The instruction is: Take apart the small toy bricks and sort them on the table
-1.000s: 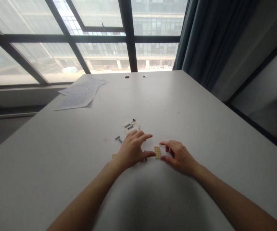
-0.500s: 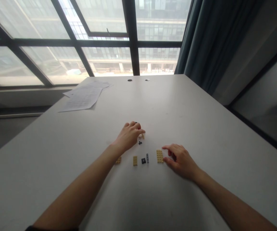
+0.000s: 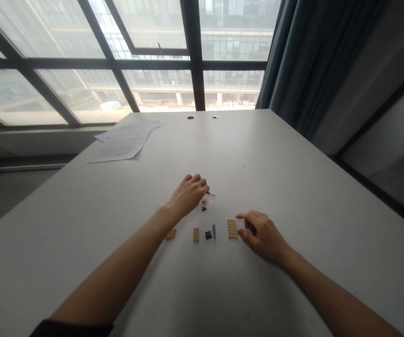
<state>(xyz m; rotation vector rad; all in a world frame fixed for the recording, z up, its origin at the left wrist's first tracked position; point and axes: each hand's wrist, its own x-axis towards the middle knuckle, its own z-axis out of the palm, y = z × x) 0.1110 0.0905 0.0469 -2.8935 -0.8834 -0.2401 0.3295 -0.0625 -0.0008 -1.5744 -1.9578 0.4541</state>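
Observation:
My left hand (image 3: 191, 193) is closed in a pinch over the table, fingertips mostly turned from view. A thin tan building-block piece (image 3: 212, 194) sticks out of its fingers. Just below that hand lie a small pale block (image 3: 204, 201) and a small black block (image 3: 204, 209). Beside the studded tan plate (image 3: 232, 229) rests my right hand (image 3: 261, 232), its thumb and index finger spread apart at the plate's right edge, holding nothing.
A grey strip piece (image 3: 214, 231), a black piece (image 3: 208, 235) and a tan brick (image 3: 196, 235) lie left of the plate. Another tan piece (image 3: 171, 233) is partly behind my left forearm. Printed papers (image 3: 123, 142) lie at the table's far left.
My left hand has closed its fingers on the thin tan piece, which now juts out to the right. My right hand keeps its place beside the plate.

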